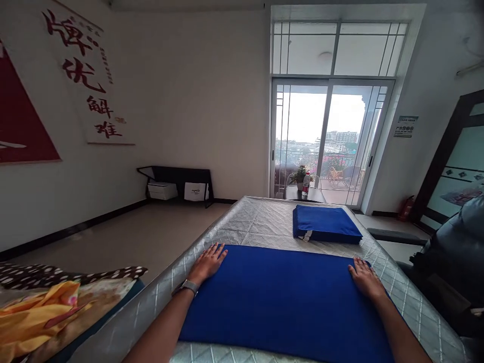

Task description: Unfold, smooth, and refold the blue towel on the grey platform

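Touching the blue cloth (287,302): both bare hands, palms down; the left hand (208,264) at its far left corner, the right hand (366,279) by its far right corner.
Hand state: neither clenched nor grasping; both lie flat on the fabric, fingers extended toward the far side.
Left wrist: a watch (188,286) is strapped round it.
Cloth's place: spread flat over the near part of a silver quilted cover (245,222), the right forearm lying across its right side.
Blue stack (325,223): layered cloths on the far right of the cover, just beyond the spread piece and apart from it, a white tag (306,235) at the near left.
Far side: a potted plant (300,175) and a bottle (306,185) stand before the sliding glass door (340,136).
Near left: a crumpled yellow cloth (41,315).
Far left: a black rack (179,175) against the wall.
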